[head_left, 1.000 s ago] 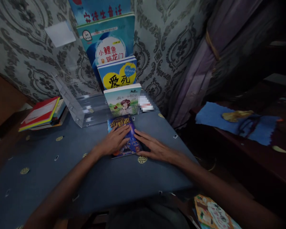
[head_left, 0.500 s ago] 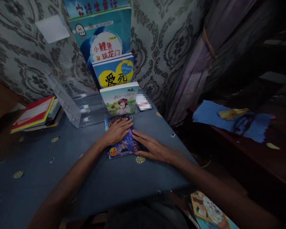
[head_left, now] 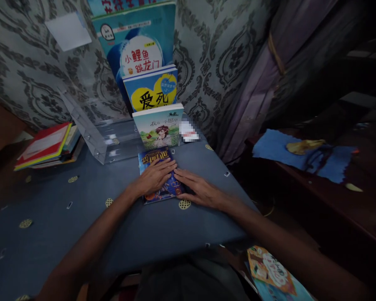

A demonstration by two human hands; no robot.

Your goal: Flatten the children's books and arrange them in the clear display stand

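Observation:
A purple-blue paperback book (head_left: 173,190) lies flat on the blue tablecloth (head_left: 138,242), its gold title at the far end. Across the middle of its cover rests my left hand (head_left: 155,177), flat with the fingers stretched out. My right hand (head_left: 200,190) lies over the book's right edge, fingers extended and the thumb apart, its fingertips close to those of my left hand. Just beyond the book, a green-covered book (head_left: 159,129) leans upright in a clear stepped rack. Behind it stand a blue book with a yellow heart (head_left: 153,90) and a large teal book (head_left: 141,50).
Clear acrylic rack panels (head_left: 84,125) extend left of the standing books. Further left sits a stack of folders and books (head_left: 45,146). A blue cloth (head_left: 269,148) lies on the dark bench at right. More books (head_left: 271,269) are low at bottom right.
My left hand has slid slightly down the cover, uncovering more of the gold title. My right hand stays at the book's right edge. The view has shifted a little.

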